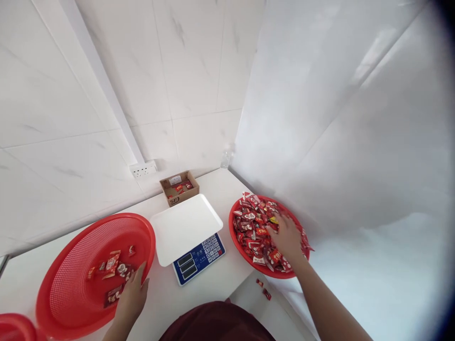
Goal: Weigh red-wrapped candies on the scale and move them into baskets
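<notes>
- A white table (161,289) stood in a corner, seen from above, with a person's two bare hands at work over red baskets.
- The right hand (284,233) reached into the right basket (231,222), which was heaped to the rim with sweets (252,234) in shiny red wrappers. Its fingers were slightly parted and touched the top of the heap near a yellow scrap (273,219); whether they pinched a sweet could not be told.
- The left hand (132,293) lay over the near side of the left basket (76,270), thumb apart from the forefinger. The other fingers were hidden, so any grip could not be told.
- Inside that tilted mesh basket lay a few loose packets (112,264), close to the left hand.
- Between the two baskets sat a scale (186,229) with a bare white tray and a blue panel of keys and dark displays.
- Behind the scale, a small open carton (179,189) held more red-wrapped pieces.
- Two stray sweets (266,294) lay below the right basket.
- Part of another red basket (14,322) showed at lower left.
- A socket (142,169) was fixed to the pale tiled wall (192,71).
</notes>
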The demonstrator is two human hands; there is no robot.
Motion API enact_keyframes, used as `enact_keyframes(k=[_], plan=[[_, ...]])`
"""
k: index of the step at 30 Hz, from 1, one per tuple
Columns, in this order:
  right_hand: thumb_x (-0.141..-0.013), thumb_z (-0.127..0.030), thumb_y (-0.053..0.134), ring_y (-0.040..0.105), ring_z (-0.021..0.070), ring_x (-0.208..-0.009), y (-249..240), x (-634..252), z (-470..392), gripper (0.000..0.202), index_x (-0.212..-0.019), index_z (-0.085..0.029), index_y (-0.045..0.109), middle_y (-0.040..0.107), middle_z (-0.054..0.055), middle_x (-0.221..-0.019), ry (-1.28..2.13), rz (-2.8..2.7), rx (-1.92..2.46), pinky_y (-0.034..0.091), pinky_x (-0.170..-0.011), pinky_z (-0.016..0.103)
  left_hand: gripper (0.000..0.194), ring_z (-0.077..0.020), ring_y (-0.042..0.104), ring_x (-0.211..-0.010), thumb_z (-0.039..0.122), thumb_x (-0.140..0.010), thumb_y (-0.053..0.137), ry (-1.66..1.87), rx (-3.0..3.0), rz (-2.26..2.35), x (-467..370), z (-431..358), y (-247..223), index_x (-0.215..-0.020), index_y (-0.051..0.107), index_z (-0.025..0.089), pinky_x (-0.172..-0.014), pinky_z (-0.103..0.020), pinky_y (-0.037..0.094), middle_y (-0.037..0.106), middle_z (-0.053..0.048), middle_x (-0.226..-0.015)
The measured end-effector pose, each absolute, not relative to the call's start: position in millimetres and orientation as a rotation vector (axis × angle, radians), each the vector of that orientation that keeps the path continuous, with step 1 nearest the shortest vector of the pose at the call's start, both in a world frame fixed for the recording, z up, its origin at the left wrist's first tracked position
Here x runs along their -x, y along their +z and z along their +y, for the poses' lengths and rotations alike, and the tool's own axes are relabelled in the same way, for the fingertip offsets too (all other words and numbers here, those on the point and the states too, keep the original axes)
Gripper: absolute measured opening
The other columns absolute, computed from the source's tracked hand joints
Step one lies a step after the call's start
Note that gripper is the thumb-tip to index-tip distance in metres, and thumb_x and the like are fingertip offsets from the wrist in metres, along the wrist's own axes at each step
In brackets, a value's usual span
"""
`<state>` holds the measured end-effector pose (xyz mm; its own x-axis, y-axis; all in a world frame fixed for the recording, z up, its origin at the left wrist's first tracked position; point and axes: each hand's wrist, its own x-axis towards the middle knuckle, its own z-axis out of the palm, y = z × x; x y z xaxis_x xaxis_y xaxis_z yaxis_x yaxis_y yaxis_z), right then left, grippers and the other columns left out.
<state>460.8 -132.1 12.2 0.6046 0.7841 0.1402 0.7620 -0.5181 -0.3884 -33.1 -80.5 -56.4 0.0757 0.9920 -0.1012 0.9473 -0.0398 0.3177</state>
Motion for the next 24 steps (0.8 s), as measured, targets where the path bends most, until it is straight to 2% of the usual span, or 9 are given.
enact_keyframes(k=[2,4,8,12,16,20,24], plan=[[-0.078,-0.055,0.044,0.025,0.0369,-0.133,2.2,-486.7,-151.2,0.07,-0.138,-0.02,0.035,0.034,0.017,-0.144,0.102,-1.031,2.595,0.027,-0.099,0.061,0.053,-0.0317,0.048,-0.12,0.033,-0.085,0.031,0.282,-2.092,1.953,25.5,-80.1,-51.9,-0.131,0.041,0.008,-0.097,-0.047,0.041,0.053,-0.02,-0.128],[-0.075,-0.061,0.043,0.026,0.0368,-0.133,-10.0,-495.6,-161.4,0.078,-0.14,-0.021,0.03,0.03,0.018,-0.145,0.176,-0.954,2.651,0.029,-0.098,0.06,0.053,-0.0323,0.048,-0.12,0.035,-0.085,0.033,0.375,-2.147,1.93,14.8,-80.1,-47.5,-0.13,0.042,0.008,-0.098,-0.048,0.04,0.051,-0.02,-0.128],[-0.078,-0.063,0.037,0.031,0.0357,-0.131,-28.1,-485.1,-160.0,0.075,-0.141,-0.021,0.029,0.03,0.017,-0.146,0.125,-0.994,2.658,0.025,-0.101,0.058,0.048,-0.0281,0.048,-0.121,0.036,-0.086,0.035,0.51,-2.174,1.804,-11.1,-81.8,-40.6,-0.127,0.046,0.014,-0.1,-0.045,0.041,0.052,-0.016,-0.128],[-0.082,-0.054,0.036,0.035,0.0319,-0.128,-30.2,-477.4,-149.0,0.063,-0.136,-0.019,0.039,0.037,0.015,-0.142,-0.018,-1.137,2.54,0.029,-0.101,0.049,0.046,-0.0269,0.045,-0.124,0.035,-0.086,0.037,0.547,-2.143,1.713,-33.6,-86.0,-33.5,-0.125,0.048,0.016,-0.102,-0.045,0.039,0.051,-0.014,-0.13],[-0.084,-0.044,0.035,0.045,0.0271,-0.118,-23.1,-482.2,-139.4,0.05,-0.123,-0.017,0.053,0.053,0.014,-0.126,-0.053,-1.166,2.342,0.033,-0.099,0.043,0.042,-0.027,0.043,-0.126,0.033,-0.085,0.039,0.512,-2.116,1.694,-44.1,-91.2,-23.8,-0.122,0.052,0.019,-0.105,-0.046,0.036,0.053,-0.011,-0.13],[-0.082,-0.051,0.035,0.055,0.0276,-0.103,-3.1,-483.3,-132.6,0.052,-0.11,-0.014,0.059,0.064,0.015,-0.108,0.061,-0.891,2.233,0.04,-0.092,0.043,0.04,-0.0278,0.043,-0.126,0.033,-0.084,0.04,0.526,-2.078,1.686,-46.2,-93.5,-13.1,-0.118,0.055,0.019,-0.105,-0.047,0.036,0.054,-0.011,-0.13],[-0.079,-0.057,0.04,0.06,0.0252,-0.091,25.6,-467.1,-121.4,0.049,-0.1,-0.018,0.061,0.067,0.012,-0.098,0.314,-0.627,2.07,0.046,-0.083,0.04,0.037,-0.0259,0.044,-0.125,0.033,-0.083,0.043,0.623,-1.973,1.626,-59.9,-91.4,3.1,-0.114,0.057,0.02,-0.106,-0.044,0.034,0.056,-0.01,-0.126]])
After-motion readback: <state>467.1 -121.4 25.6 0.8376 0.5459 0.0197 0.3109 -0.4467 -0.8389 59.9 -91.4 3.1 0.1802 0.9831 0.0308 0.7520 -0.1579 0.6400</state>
